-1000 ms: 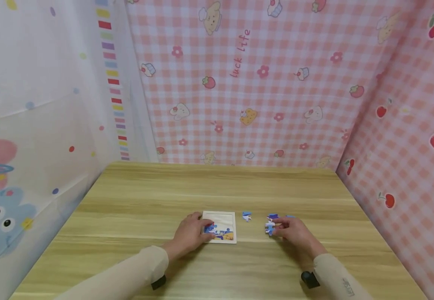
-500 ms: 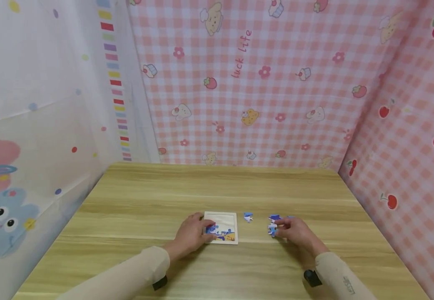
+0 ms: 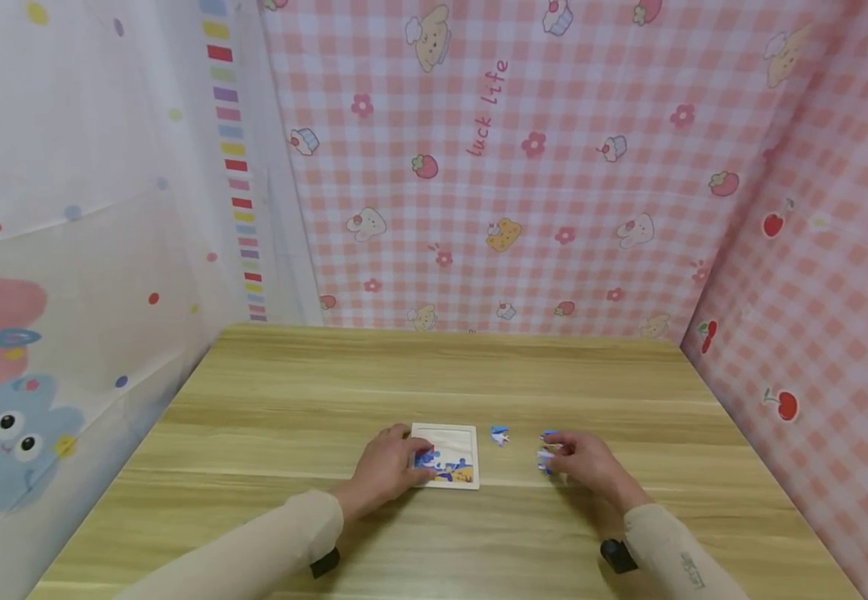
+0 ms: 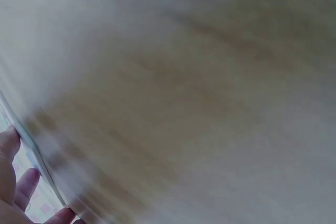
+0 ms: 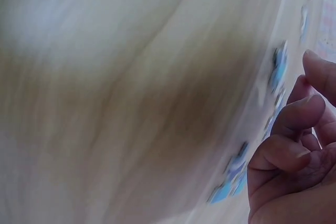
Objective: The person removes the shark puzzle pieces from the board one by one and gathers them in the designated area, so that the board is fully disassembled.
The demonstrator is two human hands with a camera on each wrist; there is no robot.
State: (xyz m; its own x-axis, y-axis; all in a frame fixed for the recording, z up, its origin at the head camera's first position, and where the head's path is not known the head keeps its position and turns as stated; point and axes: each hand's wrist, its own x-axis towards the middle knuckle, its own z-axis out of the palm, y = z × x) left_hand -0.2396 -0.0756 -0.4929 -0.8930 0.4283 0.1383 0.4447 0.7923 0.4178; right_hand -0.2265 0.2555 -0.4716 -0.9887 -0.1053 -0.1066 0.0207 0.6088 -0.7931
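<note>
A small jigsaw tray (image 3: pixel 445 427) with a white rim lies on the wooden table, its lower part filled with blue and yellow pieces. My left hand (image 3: pixel 385 463) holds the tray's left side, fingertips over the rim and thumb near the lower corner. In the left wrist view its fingers (image 4: pixel 26 187) lie along the tray's edge. To the right, my right hand (image 3: pixel 587 461) is low over loose jigsaw pieces (image 3: pixel 544 462), partly covering them. Its thumb and index finger are close to the pieces, the other fingers curled; no piece shows between the fingertips in the right wrist view.
One blue and white jigsaw piece (image 3: pixel 499 435) lies between the tray and my right hand. The wooden table (image 3: pixel 434 375) reaches back to a pink checked cloth (image 3: pixel 494 192). Cloth also hangs at both sides. Black wrist mounts (image 3: pixel 618 556) sit under the sleeves.
My right thumb and index finger have shifted slightly over the loose pieces, covering more of them. The left hand stays on the tray. The whole head view has drifted a little.
</note>
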